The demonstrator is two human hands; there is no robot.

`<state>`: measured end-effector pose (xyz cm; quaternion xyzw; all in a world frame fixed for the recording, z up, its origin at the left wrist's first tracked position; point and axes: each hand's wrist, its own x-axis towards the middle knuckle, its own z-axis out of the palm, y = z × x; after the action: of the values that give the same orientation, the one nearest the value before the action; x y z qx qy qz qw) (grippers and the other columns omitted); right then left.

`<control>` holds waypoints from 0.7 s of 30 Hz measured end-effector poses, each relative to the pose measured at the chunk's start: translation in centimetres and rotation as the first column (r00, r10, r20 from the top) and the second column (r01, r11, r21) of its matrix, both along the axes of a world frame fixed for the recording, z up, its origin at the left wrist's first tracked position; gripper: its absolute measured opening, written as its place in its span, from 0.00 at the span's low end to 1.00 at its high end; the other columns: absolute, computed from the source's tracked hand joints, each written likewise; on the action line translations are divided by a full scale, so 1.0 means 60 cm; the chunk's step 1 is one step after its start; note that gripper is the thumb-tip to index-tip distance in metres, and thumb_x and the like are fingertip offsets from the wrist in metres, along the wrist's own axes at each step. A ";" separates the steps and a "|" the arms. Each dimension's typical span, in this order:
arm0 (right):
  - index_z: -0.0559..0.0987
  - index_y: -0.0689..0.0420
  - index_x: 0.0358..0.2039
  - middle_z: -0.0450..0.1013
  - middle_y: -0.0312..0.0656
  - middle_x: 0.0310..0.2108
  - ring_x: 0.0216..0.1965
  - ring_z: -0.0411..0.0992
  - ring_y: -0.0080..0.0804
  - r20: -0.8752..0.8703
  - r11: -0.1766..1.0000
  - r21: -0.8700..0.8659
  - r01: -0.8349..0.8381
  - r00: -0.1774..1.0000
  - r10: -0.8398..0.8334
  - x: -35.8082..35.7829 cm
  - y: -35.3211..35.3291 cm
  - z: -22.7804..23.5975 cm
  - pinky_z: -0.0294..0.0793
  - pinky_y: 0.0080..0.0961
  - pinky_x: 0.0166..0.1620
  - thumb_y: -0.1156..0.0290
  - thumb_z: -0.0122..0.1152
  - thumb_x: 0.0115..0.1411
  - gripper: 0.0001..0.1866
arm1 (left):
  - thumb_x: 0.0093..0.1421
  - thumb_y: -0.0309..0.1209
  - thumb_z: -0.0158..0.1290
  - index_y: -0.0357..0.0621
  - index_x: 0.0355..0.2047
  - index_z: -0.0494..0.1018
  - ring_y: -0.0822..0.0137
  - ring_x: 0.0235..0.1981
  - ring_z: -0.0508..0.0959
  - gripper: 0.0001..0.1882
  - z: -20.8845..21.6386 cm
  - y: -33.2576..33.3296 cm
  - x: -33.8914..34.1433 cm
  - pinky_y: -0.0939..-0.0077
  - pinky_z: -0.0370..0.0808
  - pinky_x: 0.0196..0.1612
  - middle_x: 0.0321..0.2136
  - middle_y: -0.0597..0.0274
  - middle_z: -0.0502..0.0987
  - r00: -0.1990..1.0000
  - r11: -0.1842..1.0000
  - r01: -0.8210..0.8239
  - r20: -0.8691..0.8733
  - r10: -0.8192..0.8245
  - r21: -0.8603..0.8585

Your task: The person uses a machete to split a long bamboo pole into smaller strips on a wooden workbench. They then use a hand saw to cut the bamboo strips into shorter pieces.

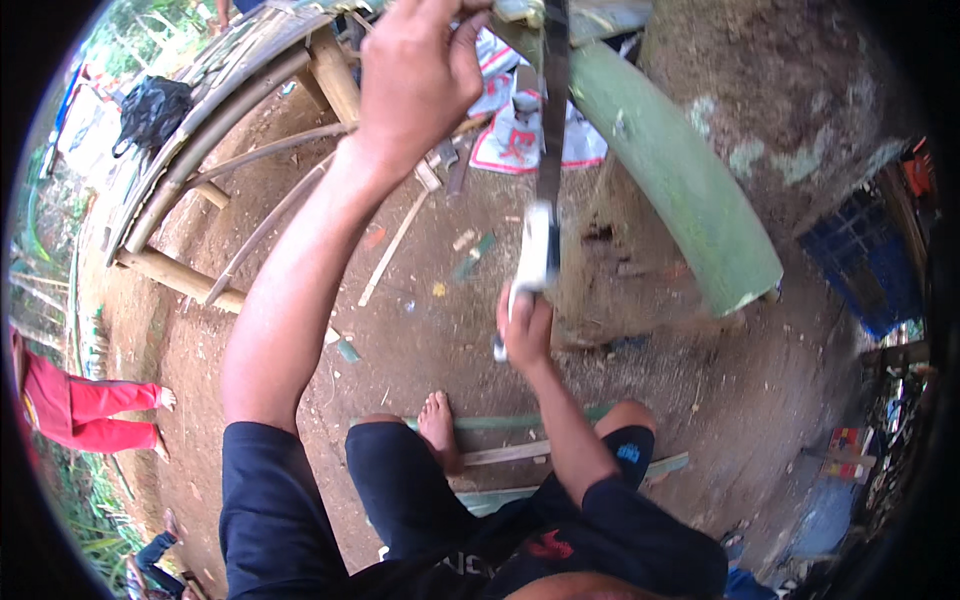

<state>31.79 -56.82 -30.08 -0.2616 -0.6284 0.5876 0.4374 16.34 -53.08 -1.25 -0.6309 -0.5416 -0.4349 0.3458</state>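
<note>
A handsaw [536, 240] with a white handle is in my right hand [526, 330], fingers wrapped round the grip. Its long dark blade points away from me and reaches the top edge of the view. There the blade passes beside a thick green bamboo pole [670, 160], which slants down to the right to a cut end. At the top, left of the blade, is my left hand [422, 70], its fingers curled and partly cut off by the frame. What those fingers grip is too hidden to name. Whether the blade touches the bamboo I cannot tell.
A bamboo frame [170, 210] curves along the left, a black plastic bag [155, 110] on it. Printed white sacks [510, 145] lie ahead. Bamboo strips [395, 250] litter the dirt floor. A blue crate [865, 265] stands right. A person in red trousers [105, 402] is at far left.
</note>
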 end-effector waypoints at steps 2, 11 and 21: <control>0.70 0.57 0.25 0.63 0.31 0.13 0.13 0.61 0.17 -0.061 0.996 0.090 0.009 0.998 -0.003 -0.038 0.072 0.082 0.59 0.18 0.18 0.57 0.35 0.69 0.22 | 0.54 0.16 0.51 0.34 0.30 0.71 0.46 0.30 0.75 0.03 -0.013 0.021 -0.011 0.61 0.70 0.33 0.27 0.47 0.73 0.995 0.990 0.077 -0.069 -0.069 0.121; 0.69 0.58 0.23 0.63 0.32 0.13 0.12 0.61 0.20 -0.126 0.995 0.060 -0.086 0.988 0.093 -0.057 0.081 0.085 0.57 0.21 0.17 0.55 0.37 0.69 0.23 | 0.54 0.17 0.51 0.36 0.30 0.71 0.48 0.33 0.75 0.03 -0.012 0.020 -0.014 0.62 0.69 0.38 0.29 0.47 0.75 0.995 0.992 0.086 -0.049 -0.082 0.090; 0.69 0.59 0.26 0.62 0.32 0.15 0.16 0.62 0.21 -0.171 0.997 0.052 -0.054 0.983 0.062 -0.093 0.112 0.107 0.59 0.23 0.20 0.54 0.41 0.68 0.22 | 0.54 0.19 0.54 0.37 0.33 0.75 0.52 0.32 0.77 0.06 -0.007 0.020 -0.017 0.64 0.73 0.35 0.29 0.51 0.77 0.992 0.989 0.090 -0.094 -0.079 0.120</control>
<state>26.22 -50.12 -23.68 -0.1810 -0.6093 0.6055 0.4790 15.33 -51.86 -1.66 -0.6494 -0.4702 -0.4533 0.3894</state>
